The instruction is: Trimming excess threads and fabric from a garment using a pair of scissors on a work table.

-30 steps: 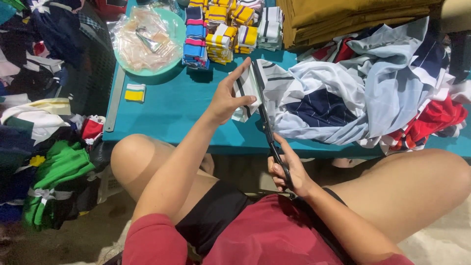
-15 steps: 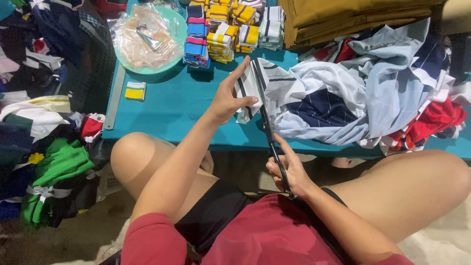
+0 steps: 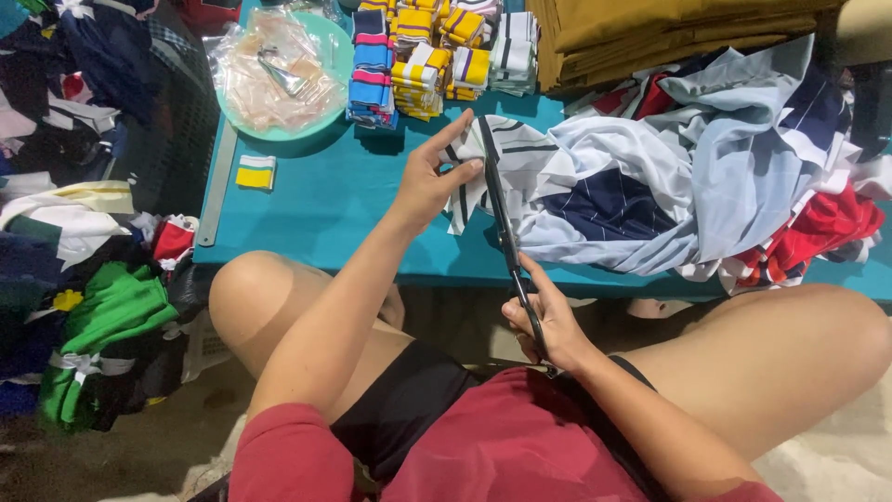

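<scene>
Since a second ago your left hand (image 3: 429, 181) has slid up the table, from about 7 o'clock of the striped cloth to its 9 o'clock edge, and the scissors (image 3: 506, 237) have swung a little more upright with it.

At your far left lies a heap of clothes (image 3: 102, 307) on the floor. On the teal table (image 3: 316, 214) a green bowl (image 3: 325, 56) of plastic-wrapped bits sits at 11 o'clock, with a metal ruler (image 3: 216, 186) below it and a small yellow-and-white strip (image 3: 255, 171) just beside that. Stacks of striped ribbing (image 3: 409, 56) stand at 12 o'clock.

Your left hand is closed in a pinch, thumb and fingers on the edge of the striped cloth (image 3: 520, 163), right beside the scissor tips. Your right hand (image 3: 548, 321) is wrapped around the scissor handles at the table's near edge, at 6 o'clock. I cannot tell how far the blades are parted.

To cut well, keep the cloth taut with the pinch, keep your fingertips clear of the blades, and follow a stripe as your guide.

The scissors' long axis runs from 6 o'clock towards 12, leaning slightly left, tips pointing away from you. The fabric pile (image 3: 725, 177) spreads to 2 o'clock.
</scene>
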